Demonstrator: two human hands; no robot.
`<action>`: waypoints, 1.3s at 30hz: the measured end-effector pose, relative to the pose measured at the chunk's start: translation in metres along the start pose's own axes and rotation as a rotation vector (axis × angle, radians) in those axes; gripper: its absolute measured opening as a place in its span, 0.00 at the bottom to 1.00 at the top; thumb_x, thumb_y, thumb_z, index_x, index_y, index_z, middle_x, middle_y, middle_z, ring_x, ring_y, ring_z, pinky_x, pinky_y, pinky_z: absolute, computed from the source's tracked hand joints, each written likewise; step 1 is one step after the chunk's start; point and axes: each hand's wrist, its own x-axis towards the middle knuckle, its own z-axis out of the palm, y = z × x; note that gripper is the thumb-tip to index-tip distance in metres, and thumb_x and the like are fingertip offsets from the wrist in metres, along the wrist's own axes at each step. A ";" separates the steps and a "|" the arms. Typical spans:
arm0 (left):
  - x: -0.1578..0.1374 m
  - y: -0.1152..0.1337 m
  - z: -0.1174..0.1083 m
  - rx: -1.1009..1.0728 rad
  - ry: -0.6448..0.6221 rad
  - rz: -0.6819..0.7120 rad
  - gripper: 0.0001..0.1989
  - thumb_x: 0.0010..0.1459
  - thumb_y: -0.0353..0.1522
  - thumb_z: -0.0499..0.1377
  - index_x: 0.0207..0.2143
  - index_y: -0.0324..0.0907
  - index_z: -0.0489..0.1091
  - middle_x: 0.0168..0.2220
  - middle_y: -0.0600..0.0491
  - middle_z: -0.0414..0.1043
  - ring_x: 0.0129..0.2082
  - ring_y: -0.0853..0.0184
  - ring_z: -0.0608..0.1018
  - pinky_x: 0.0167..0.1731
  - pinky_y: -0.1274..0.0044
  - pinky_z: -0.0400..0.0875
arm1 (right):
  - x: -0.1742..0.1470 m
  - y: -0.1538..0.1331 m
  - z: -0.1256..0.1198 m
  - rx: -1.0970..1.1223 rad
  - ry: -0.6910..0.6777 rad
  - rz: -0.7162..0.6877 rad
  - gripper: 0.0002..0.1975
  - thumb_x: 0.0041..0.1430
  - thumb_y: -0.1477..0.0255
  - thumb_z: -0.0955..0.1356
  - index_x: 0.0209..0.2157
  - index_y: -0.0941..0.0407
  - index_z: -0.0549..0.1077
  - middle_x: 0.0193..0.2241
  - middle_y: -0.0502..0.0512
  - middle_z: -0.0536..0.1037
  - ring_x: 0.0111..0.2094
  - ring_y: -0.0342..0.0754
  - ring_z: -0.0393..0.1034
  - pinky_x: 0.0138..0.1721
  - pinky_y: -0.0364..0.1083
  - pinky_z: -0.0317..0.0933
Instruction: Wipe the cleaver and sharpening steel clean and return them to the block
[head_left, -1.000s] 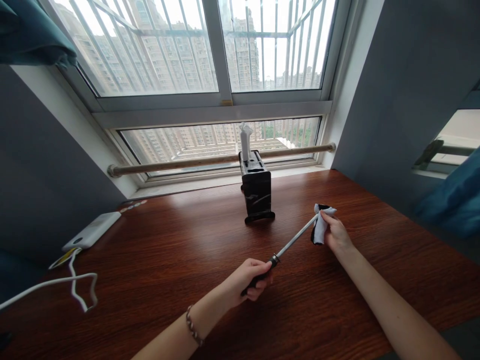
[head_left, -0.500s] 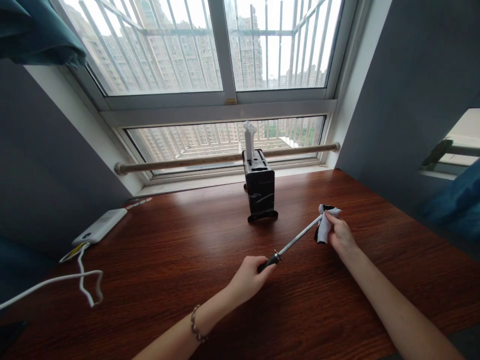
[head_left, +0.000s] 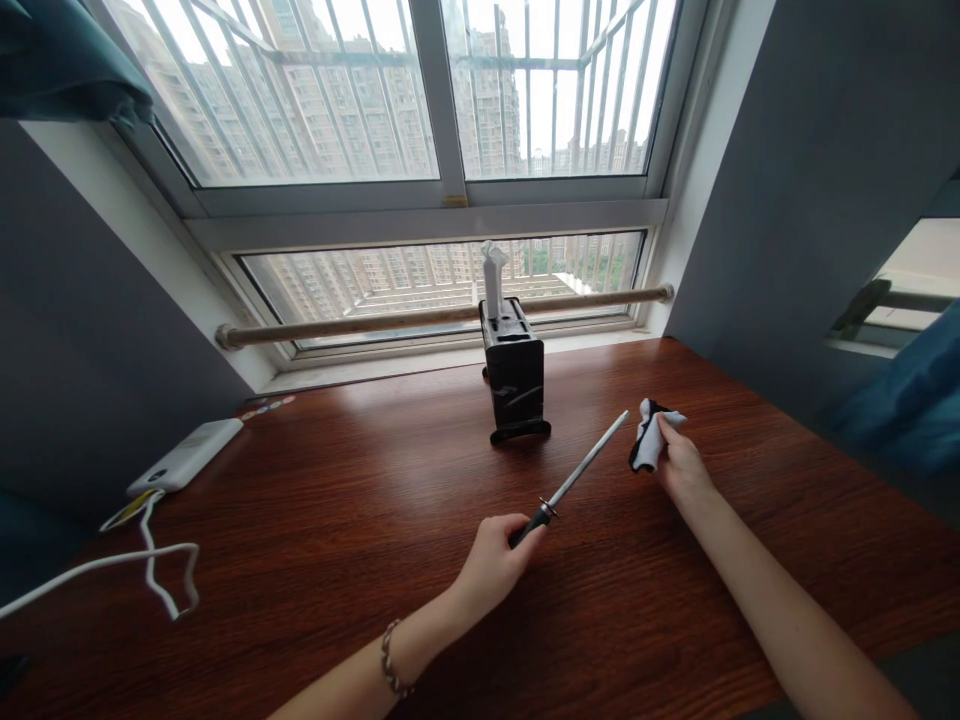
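Left hand (head_left: 491, 560) fingers grip the black-handled steel honing rod (head_left: 581, 470); right hand (head_left: 679, 465) fingers pinch a white-and-black cloth (head_left: 651, 440), just right of its tip.

A dark reddish wooden table (head_left: 360, 500) ran up to the window sill. On it, near the far edge at the middle, stood 1 black knife block (head_left: 514, 380) with 1 white handle (head_left: 491, 275) sticking up. At the far left lay 1 white power bank (head_left: 187, 457), its white cable (head_left: 150, 565) looping across the wood.
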 end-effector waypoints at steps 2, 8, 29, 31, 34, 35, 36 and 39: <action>-0.001 0.000 -0.001 0.141 0.104 0.083 0.19 0.57 0.43 0.50 0.26 0.37 0.70 0.22 0.53 0.68 0.24 0.70 0.68 0.26 0.78 0.58 | -0.009 0.008 0.005 -0.031 -0.035 0.059 0.03 0.55 0.74 0.67 0.29 0.57 0.73 0.26 0.48 0.77 0.24 0.38 0.70 0.28 0.36 0.68; -0.001 -0.006 -0.004 0.401 0.184 0.167 0.12 0.59 0.36 0.49 0.36 0.40 0.69 0.31 0.49 0.74 0.31 0.65 0.75 0.32 0.76 0.63 | -0.076 0.047 0.020 -0.184 -0.313 0.347 0.10 0.45 0.69 0.74 0.27 0.60 0.74 0.22 0.53 0.76 0.22 0.45 0.70 0.23 0.43 0.66; 0.006 0.004 -0.006 -0.092 -0.135 -0.034 0.15 0.54 0.43 0.54 0.30 0.39 0.66 0.17 0.59 0.59 0.16 0.75 0.61 0.17 0.80 0.54 | -0.093 0.049 0.023 -0.207 -0.491 0.387 0.14 0.41 0.72 0.76 0.32 0.57 0.73 0.23 0.46 0.72 0.23 0.39 0.66 0.26 0.39 0.62; 0.009 0.004 -0.006 -0.362 -0.274 -0.211 0.16 0.52 0.45 0.55 0.30 0.40 0.63 0.15 0.63 0.53 0.12 0.77 0.54 0.12 0.80 0.48 | -0.087 0.043 0.024 -0.204 -0.463 0.365 0.15 0.40 0.73 0.76 0.32 0.57 0.73 0.24 0.46 0.73 0.23 0.40 0.66 0.25 0.40 0.63; 0.009 0.003 -0.007 -0.508 -0.355 -0.296 0.17 0.52 0.46 0.55 0.27 0.41 0.60 0.16 0.63 0.53 0.11 0.78 0.51 0.11 0.81 0.44 | -0.077 0.035 0.024 -0.201 -0.415 0.326 0.15 0.39 0.72 0.77 0.31 0.58 0.74 0.25 0.48 0.74 0.24 0.41 0.68 0.25 0.40 0.64; 0.009 0.003 -0.007 -0.441 -0.325 -0.261 0.17 0.52 0.46 0.54 0.27 0.41 0.60 0.16 0.62 0.53 0.12 0.78 0.52 0.12 0.81 0.45 | -0.074 0.033 0.023 -0.200 -0.400 0.314 0.15 0.38 0.72 0.77 0.31 0.58 0.74 0.25 0.48 0.74 0.24 0.41 0.68 0.25 0.40 0.64; 0.008 0.003 -0.007 -0.320 -0.265 -0.191 0.16 0.53 0.45 0.54 0.27 0.41 0.62 0.17 0.61 0.55 0.13 0.77 0.55 0.13 0.80 0.48 | -0.071 0.031 0.023 -0.199 -0.389 0.304 0.15 0.38 0.72 0.77 0.30 0.58 0.74 0.25 0.48 0.75 0.24 0.40 0.68 0.25 0.39 0.64; 0.004 0.000 -0.010 0.159 -0.026 0.110 0.13 0.56 0.39 0.51 0.28 0.40 0.67 0.23 0.54 0.65 0.22 0.71 0.66 0.24 0.78 0.57 | -0.061 0.026 0.021 -0.185 -0.350 0.273 0.14 0.38 0.73 0.77 0.29 0.57 0.74 0.24 0.47 0.74 0.23 0.40 0.67 0.24 0.39 0.65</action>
